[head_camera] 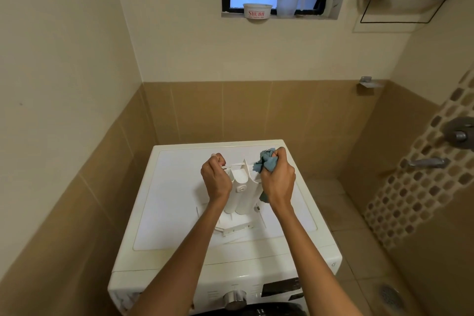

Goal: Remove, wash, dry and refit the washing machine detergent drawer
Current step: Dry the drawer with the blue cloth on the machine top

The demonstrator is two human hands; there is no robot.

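Head view: left hand (216, 179) grips drawer (239, 194); right hand (278, 177) clutches cloth (265, 163).

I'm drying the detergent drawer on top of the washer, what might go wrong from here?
The drawer stands tilted on the washer top, steadied by your left hand at one edge; it might slip. The cloth, bunched in your right hand, may leave damp corners inside. The loose white part beneath could get knocked off.
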